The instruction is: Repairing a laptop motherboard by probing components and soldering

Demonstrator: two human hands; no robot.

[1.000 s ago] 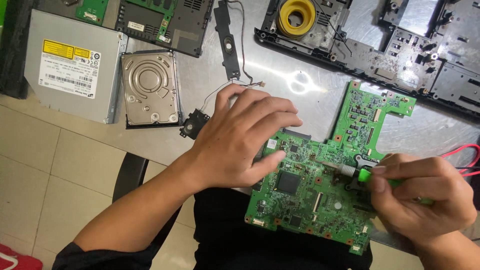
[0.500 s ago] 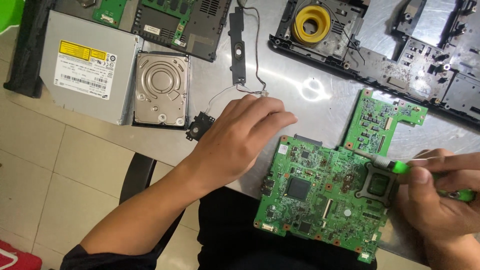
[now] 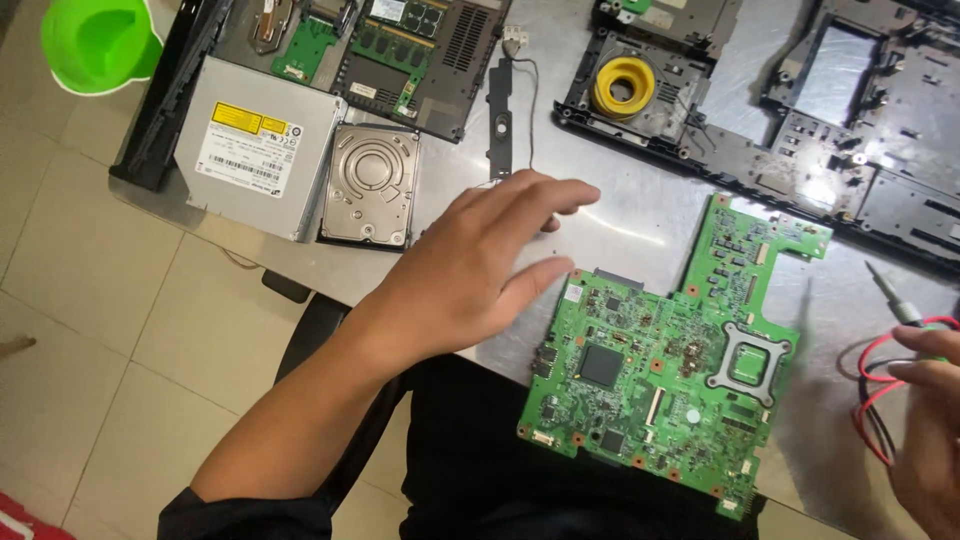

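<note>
A green laptop motherboard [image 3: 670,370] lies flat at the near edge of the grey table [image 3: 640,220]. My left hand [image 3: 480,265] hovers just left of the board, fingers spread, holding nothing. My right hand [image 3: 925,420] is at the right edge of view, off the board, fingers curled around a screwdriver [image 3: 893,295] with a green handle, its metal tip pointing up-left. Red and black wires [image 3: 875,385] loop beside that hand.
A silver optical drive [image 3: 255,160] and a hard disk [image 3: 370,185] lie at the left. A black laptop base [image 3: 800,110] with a yellow tape roll [image 3: 622,87] spans the back. A speaker bar [image 3: 500,115], another chassis [image 3: 400,50] and a green cup [image 3: 95,40] are also there.
My left hand has lifted off the motherboard and opened. My right hand has drawn the screwdriver away to the right of the board. The camera view has shifted.
</note>
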